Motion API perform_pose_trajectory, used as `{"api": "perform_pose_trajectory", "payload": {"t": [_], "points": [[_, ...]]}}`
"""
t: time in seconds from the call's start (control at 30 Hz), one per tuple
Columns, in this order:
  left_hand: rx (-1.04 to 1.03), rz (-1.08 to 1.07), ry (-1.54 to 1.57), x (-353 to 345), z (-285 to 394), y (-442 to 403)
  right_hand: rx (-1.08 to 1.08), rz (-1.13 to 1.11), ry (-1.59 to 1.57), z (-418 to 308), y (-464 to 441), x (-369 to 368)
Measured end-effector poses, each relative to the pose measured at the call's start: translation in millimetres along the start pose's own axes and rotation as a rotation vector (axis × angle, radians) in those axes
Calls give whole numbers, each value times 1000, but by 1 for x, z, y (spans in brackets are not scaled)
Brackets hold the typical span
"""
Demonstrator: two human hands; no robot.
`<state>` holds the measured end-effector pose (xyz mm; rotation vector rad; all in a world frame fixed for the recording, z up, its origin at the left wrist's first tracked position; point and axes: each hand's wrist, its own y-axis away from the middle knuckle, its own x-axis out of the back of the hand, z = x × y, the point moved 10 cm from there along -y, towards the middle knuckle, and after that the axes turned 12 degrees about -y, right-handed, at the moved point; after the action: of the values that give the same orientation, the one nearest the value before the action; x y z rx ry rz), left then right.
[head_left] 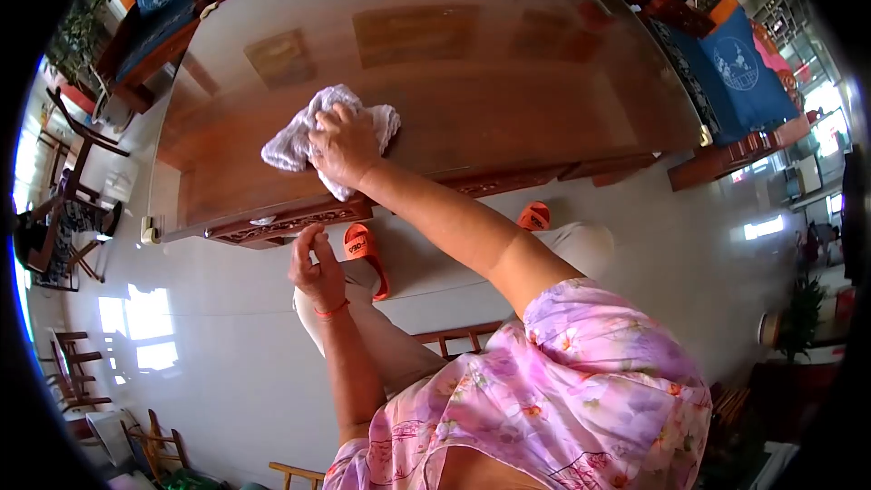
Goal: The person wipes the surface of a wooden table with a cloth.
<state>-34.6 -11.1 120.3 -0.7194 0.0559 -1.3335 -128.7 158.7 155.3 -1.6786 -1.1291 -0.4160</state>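
Note:
My right hand point(345, 143) presses on a crumpled pale lilac cloth point(295, 141), its fingers bent over the fabric. The cloth lies on the glossy top of a low brown wooden table point(508, 118), left of its middle and close to the near edge. My left hand point(318, 270) hangs in the air just off that near edge, above my knee, touching neither table nor cloth. Its fingers are loosely curled, and nothing shows in them. A red string bracelet point(333, 310) circles the left wrist.
Wooden seats with blue cushions point(739, 73) flank the table. Below its carved near side are orange slippers point(361, 245) on my feet. Chairs point(77, 191) and potted plants point(803, 318) stand around the shiny tiled floor point(227, 345). The tabletop carries reflections.

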Motion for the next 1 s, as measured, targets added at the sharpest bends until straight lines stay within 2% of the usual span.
{"api": "perform_pose_trajectory", "payload": {"t": [0.1, 0.13, 0.2, 0.27, 0.3, 0.37, 0.4, 0.47, 0.53, 0.57, 0.67, 0.7, 0.77, 0.8, 0.83, 0.87, 0.9, 0.93, 1.0], "points": [[-54, -62, -75, -11, 10, 10, 27, 71, 74, 22, 26, 28], [-58, -80, -79, -14, 11, 15, 3, 61, 14, 41, 30, 48], [-34, -92, -54, -15, 11, 27, 8, 146, 145, 94, 38, 87], [46, -133, -71, -15, 7, 38, -147, 205, 187, 180, 50, 123], [72, -143, -98, -15, 7, 44, -327, 277, 228, 230, 64, 146], [71, -166, -72, -23, 1, 57, -386, 238, 434, 259, 91, 201], [70, -177, -57, -27, 0, 60, -480, 242, 406, 276, 107, 220], [-14, -207, -47, -41, 32, 61, -534, 181, 462, 302, 126, 221], [-44, -237, -3, -64, 56, 64, -649, 3, 345, 286, 126, 225], [-80, -287, 57, -77, 83, 61, -691, 24, 101, 287, 129, 228], [-353, -326, 50, -122, 150, 58, -570, 436, -742, 301, 152, 242], [-331, -370, 104, -143, 152, 59, -521, 517, -811, 291, 167, 258], [-324, -447, 129, -181, 187, 56, -619, 885, -1131, 296, 211, 279], [-270, -546, 182, -205, 200, 56, -529, 991, -1223, 303, 234, 284], [-493, -471, 132, -221, 224, 57, -647, 1098, -1251, 310, 256, 291], [-466, -529, 109, -242, 241, 57, -668, 1209, -1274, 310, 270, 303], [-564, -499, 45, -264, 255, 58, -555, 1222, -1284, 308, 274, 321], [-533, -533, -7, -287, 262, 57, -440, 1232, -1294, 306, 277, 337], [-632, -534, -229, -341, 262, 56, -451, 1210, -1154, 302, 281, 359]]}}
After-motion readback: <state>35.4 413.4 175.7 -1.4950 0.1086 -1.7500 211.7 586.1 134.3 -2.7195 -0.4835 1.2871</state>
